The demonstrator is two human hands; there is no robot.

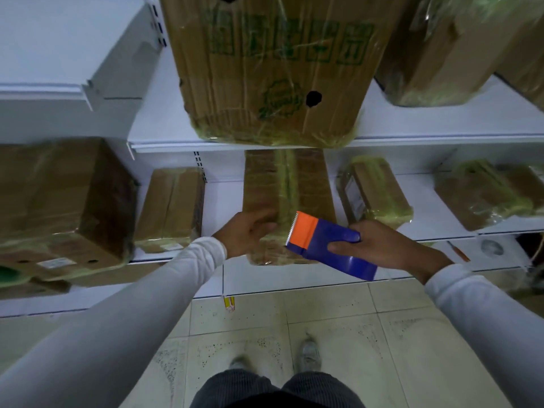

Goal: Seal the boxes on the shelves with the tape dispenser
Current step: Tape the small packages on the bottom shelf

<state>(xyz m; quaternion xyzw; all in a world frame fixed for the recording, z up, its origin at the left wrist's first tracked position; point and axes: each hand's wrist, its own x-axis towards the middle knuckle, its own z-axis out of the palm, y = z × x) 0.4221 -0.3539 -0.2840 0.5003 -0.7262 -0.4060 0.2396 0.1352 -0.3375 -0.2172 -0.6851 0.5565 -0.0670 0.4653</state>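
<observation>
A view looking down from a person's head at white metal shelves stacked with cardboard boxes. The landmark is the long narrow box (287,201) on the lower shelf (426,237), at the centre of the view; a strip of yellowish tape runs along its top seam.

Far to the left of that box sits a large brown carton (64,201) wrapped in clear film. Between it and the long box stands a smaller box (172,206), upright and well apart from the long one.

The person's left hand (248,232), in a white sleeve, rests on the near left corner of the long box, fingers curled over its top edge and gripping it.

Directly above the long box, on the upper shelf (412,134), a big carton with green printing (270,69) overhangs the shelf edge; it has round holes in its face.

Just right of the long box's near end, the right hand (379,245) holds a blue tape dispenser (326,245), thumb on top and fingers wrapped underneath. The dispenser's orange toothed end points toward the taped seam and lies over the box's near right corner; whether it touches the box cannot be told.

To the right of the long box lie two more taped parcels (374,192) (488,192), each apart from the other. Below, a tiled floor (353,319) and the person's shoes (309,353) show.
</observation>
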